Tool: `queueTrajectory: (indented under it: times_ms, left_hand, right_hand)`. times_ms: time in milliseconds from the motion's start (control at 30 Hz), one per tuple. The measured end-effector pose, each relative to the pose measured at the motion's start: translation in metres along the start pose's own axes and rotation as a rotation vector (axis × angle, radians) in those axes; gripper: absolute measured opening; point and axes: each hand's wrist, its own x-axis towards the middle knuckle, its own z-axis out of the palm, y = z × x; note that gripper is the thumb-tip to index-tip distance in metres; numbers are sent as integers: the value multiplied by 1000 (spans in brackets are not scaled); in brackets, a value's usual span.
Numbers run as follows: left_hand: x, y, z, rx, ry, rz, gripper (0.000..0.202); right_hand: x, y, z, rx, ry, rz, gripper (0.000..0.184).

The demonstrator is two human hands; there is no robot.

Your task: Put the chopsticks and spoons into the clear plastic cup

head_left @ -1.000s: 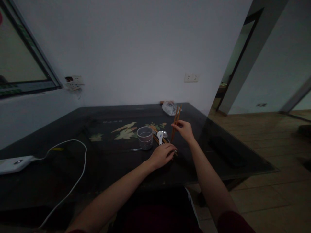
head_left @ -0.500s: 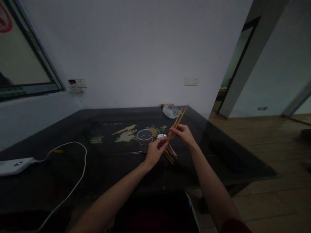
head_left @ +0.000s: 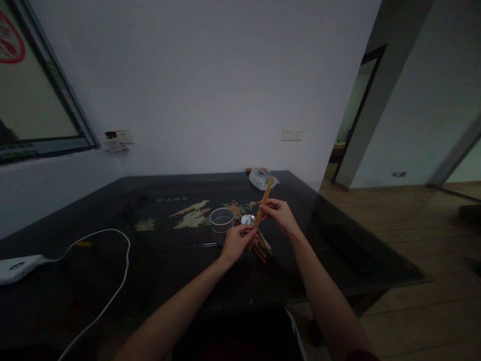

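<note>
A pair of wooden chopsticks (head_left: 265, 194) is held tilted above the table, its two sticks lying close together. My left hand (head_left: 236, 244) is closed around their lower part. Higher up, the fingers of my right hand (head_left: 277, 213) pinch the same chopsticks. Just left of my hands stands a clear plastic cup (head_left: 221, 218). Beneath and between the hands, several more chopsticks (head_left: 260, 253) lie on the table near a metal spoon (head_left: 251, 218) and a small white round item (head_left: 245, 220), whose kind I cannot make out.
The dark table (head_left: 158, 281) carries a bird-and-flower picture. A crumpled plastic bag (head_left: 260, 178) lies at its back edge. On the left is a white power strip (head_left: 20, 268) with a looping white cable (head_left: 127, 260). A dark flat object (head_left: 347, 248) lies on the right.
The two chopsticks, spread apart at their upper ends before, are now together and more upright. My hands shifted slightly left, and the whole view moved a little.
</note>
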Motion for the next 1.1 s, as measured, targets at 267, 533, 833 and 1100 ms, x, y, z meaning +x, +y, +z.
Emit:
queueTrajectory:
  times_ms: [267, 533, 833, 1100]
  left_hand:
    - [0, -3, -1, 87, -5, 61, 27]
    - [-5, 13, -1, 253, -53, 130, 26]
    - [-8, 66, -65, 619, 271, 591, 26]
    - [15, -19, -118, 433, 234, 352, 79]
  right_hand:
    - [-1, -5, 0, 54, 55, 34, 32]
    - [-4, -11, -1, 46, 40, 14, 33]
    - [2, -3, -8, 138, 139, -3, 30]
    - [4, 6, -6, 154, 214, -16, 34]
